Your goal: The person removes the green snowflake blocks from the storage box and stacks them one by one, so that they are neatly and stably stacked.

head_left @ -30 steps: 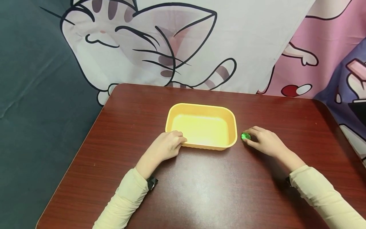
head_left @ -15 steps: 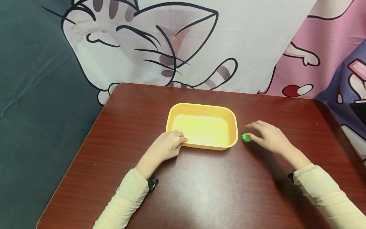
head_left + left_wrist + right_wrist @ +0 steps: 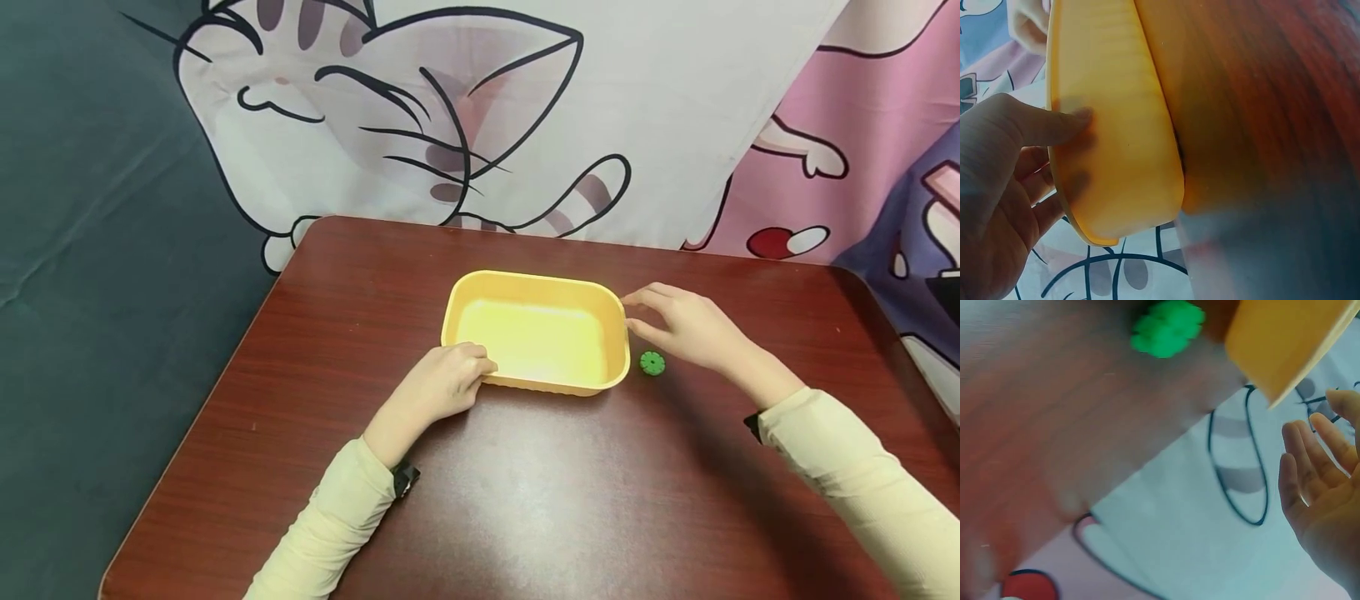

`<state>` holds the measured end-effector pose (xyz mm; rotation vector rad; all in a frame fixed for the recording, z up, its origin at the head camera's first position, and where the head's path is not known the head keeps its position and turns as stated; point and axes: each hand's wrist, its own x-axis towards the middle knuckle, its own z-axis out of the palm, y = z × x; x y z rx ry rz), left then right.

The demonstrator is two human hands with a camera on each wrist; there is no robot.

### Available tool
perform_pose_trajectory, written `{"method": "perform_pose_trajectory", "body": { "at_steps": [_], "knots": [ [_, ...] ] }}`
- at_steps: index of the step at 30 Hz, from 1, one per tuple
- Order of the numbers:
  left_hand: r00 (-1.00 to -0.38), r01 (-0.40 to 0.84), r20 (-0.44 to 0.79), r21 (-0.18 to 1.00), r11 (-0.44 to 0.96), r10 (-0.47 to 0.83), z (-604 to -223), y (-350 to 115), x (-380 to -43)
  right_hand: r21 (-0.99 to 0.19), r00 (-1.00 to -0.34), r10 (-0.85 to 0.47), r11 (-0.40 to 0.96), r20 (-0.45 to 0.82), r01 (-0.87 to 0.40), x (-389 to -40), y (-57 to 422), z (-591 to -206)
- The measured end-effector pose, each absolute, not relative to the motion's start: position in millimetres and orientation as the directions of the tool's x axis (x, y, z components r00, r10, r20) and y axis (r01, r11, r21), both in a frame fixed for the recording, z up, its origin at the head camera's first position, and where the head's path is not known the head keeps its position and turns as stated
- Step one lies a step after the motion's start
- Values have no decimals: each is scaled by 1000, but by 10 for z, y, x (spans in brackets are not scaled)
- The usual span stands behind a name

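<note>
A yellow plastic bin (image 3: 536,285) stands on the table. My left hand (image 3: 438,387) grips its near left rim; in the left wrist view the thumb lies on the outer wall (image 3: 1125,137) and fingers show faintly through the plastic from inside. Just right of the bin, a small green notched disc (image 3: 652,363) lies flat on the table. My right hand (image 3: 692,327) hovers by the bin's right rim, above and behind the disc, with fingers spread and nothing held. Whether its fingertips touch the rim cannot be told. In the right wrist view the green disc (image 3: 1168,328) is blurred.
The dark red wooden table (image 3: 525,492) reaches to a hanging cloth (image 3: 675,108) with a cartoon cat at the back. A dark green surface (image 3: 112,358) lies beyond the table's left edge. Small dark devices sit at both wrists.
My right hand has let go of the green disc, leaving it on the table, and moved up and left toward the bin's right rim. The left hand keeps its hold on the bin.
</note>
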<state>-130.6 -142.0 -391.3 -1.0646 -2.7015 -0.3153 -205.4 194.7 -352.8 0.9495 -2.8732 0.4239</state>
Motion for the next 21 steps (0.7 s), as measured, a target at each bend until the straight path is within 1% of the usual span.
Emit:
{"method": "perform_pose_trajectory", "body": {
  "at_steps": [7, 9, 14, 18, 21],
  "knots": [
    [-721, 681, 285, 123, 722, 631, -3915, -1441, -1291, -239, -750, -656, 716, 90, -655, -2207, 1458, -3470],
    [-725, 678, 285, 135, 722, 627, -3913, -1438, -1289, -236, -715, -694, 684, 82, -691, -2231, 1305, -3467],
    [-740, 668, 258, 182, 721, 621, -3896, -1419, -1292, -211, -603, -792, 577, 91, -789, -2265, 953, -3447],
    [-754, 656, 229, 192, 730, 616, -3886, -1416, -1287, -183, -540, -838, 521, 76, -834, -2312, 696, -3441],
    [-754, 655, 227, 190, 732, 616, -3884, -1408, -1284, -162, -505, -861, 490, 60, -856, -2345, 526, -3455]
  ]
}}
